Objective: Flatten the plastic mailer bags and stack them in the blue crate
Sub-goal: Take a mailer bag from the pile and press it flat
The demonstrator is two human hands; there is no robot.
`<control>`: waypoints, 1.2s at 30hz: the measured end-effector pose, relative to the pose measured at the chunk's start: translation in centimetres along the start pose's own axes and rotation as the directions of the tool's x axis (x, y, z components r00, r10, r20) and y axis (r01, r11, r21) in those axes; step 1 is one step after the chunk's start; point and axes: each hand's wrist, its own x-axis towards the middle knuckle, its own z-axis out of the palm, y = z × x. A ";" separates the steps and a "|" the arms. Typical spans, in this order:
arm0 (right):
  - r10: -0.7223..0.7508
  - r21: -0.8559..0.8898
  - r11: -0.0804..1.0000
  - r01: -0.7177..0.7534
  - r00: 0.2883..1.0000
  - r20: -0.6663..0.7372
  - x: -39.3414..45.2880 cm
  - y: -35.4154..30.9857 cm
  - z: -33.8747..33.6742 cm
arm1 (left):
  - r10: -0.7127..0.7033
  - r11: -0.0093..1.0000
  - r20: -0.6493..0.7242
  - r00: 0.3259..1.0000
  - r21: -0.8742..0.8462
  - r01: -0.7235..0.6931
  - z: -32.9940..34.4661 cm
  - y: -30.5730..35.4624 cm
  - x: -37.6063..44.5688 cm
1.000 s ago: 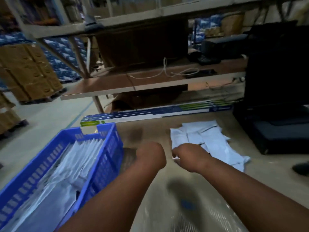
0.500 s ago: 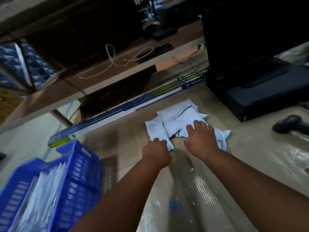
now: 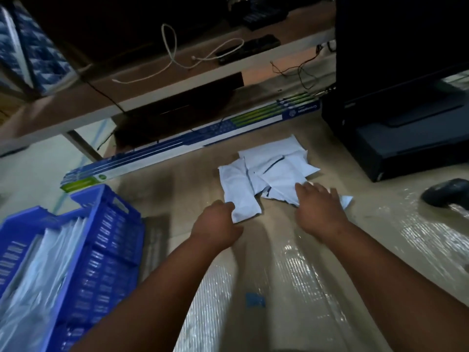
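Head view
Left hand: the left hand (image 3: 215, 222) sits at the near left corner of the pile, fingers curled, pinching the near edge of the leftmost white bag.
Right hand: the right hand (image 3: 318, 208) lies palm down on the near right part of the pile, fingers fairly straight and spread, pressing on the bags without gripping.
Mailer bags: a loose pile of white mailer bags (image 3: 269, 171) lies on the desk ahead of both hands, overlapping at odd angles, some with dark strips along an edge.
Blue crate: the blue crate (image 3: 111, 224) stands at the left of the desk, well apart from the pile, with pale plastic bags (image 3: 40, 270) stacked inside it.
Desk: the desk (image 3: 380, 237) is tan, its near part covered in shiny ribbed plastic wrap.
Long box: a long flat box (image 3: 177, 148) printed in blue, white and green lies along the far edge of the desk, beyond the pile.
Printer: a dark printer-like machine (image 3: 406, 123) fills the right far corner.
Scanner: a black handheld device (image 3: 446, 191), blurred, lies on the desk to the right of the pile.
Shelf: a brown shelf (image 3: 177, 80) behind the desk carries a white cable (image 3: 172, 54).
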 end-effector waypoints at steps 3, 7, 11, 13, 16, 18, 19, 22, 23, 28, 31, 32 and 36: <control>-0.053 0.221 0.970 0.097 0.979 -0.195 -1.7 0.7 -1.0 | 0.036 0.999 -0.142 0.989 -0.011 -0.038 -0.9 -0.6 -1.9; -0.225 0.372 0.875 0.310 0.940 -0.254 -5.8 -1.0 -4.6 | 0.159 0.987 -0.241 0.957 0.029 -0.157 -2.1 -0.7 -5.6; -0.449 0.513 0.750 0.416 0.891 -0.066 -9.3 -3.2 -6.1 | 0.292 0.937 -0.076 0.953 0.221 -0.270 -1.9 -1.3 -9.4; -0.484 0.591 0.697 0.406 0.875 -0.031 -10.4 -4.3 -5.8 | 0.235 0.964 -0.025 0.972 0.132 -0.230 -1.6 -1.8 -11.2; -0.509 0.700 0.639 0.318 0.857 0.075 -12.0 -5.4 -4.8 | 0.149 0.982 0.034 0.988 -0.119 -0.144 -0.9 -3.9 -14.2; -0.503 0.731 0.640 0.235 0.847 0.169 -12.7 -5.5 -4.0 | 0.114 0.962 0.117 0.987 -0.260 -0.080 -0.8 -5.7 -15.8; -0.498 0.737 0.645 0.200 0.842 0.207 -13.1 -5.4 -3.6 | 0.093 0.957 0.180 0.979 -0.286 -0.038 -0.9 -6.4 -16.7; -0.484 0.739 0.656 0.154 0.838 0.254 -13.7 -5.7 -2.4 | 0.010 0.960 0.315 0.949 -0.270 0.080 -0.9 -7.9 -18.4; -0.470 0.727 0.670 0.154 0.845 0.254 -13.9 -5.9 -2.2 | -0.017 0.957 0.322 0.947 -0.270 0.109 -0.8 -8.2 -18.8; -0.384 0.589 0.784 0.198 0.899 0.208 -14.5 -7.2 0.1 | -0.176 0.943 0.255 0.951 -0.234 0.237 0.8 -8.8 -20.0; -0.342 0.354 0.881 0.313 0.940 0.020 -15.5 -7.5 1.1 | -0.147 0.989 0.000 0.989 -0.025 0.147 1.8 -8.1 -20.5; -0.346 0.284 0.894 0.347 0.936 -0.056 -15.9 -7.7 1.2 | -0.092 0.995 -0.103 0.990 0.028 0.096 2.3 -7.4 -20.7; -0.470 0.104 0.873 0.476 0.879 -0.078 -17.8 -9.3 1.7 | 0.165 0.986 -0.335 0.928 0.044 -0.159 5.7 -2.1 -21.7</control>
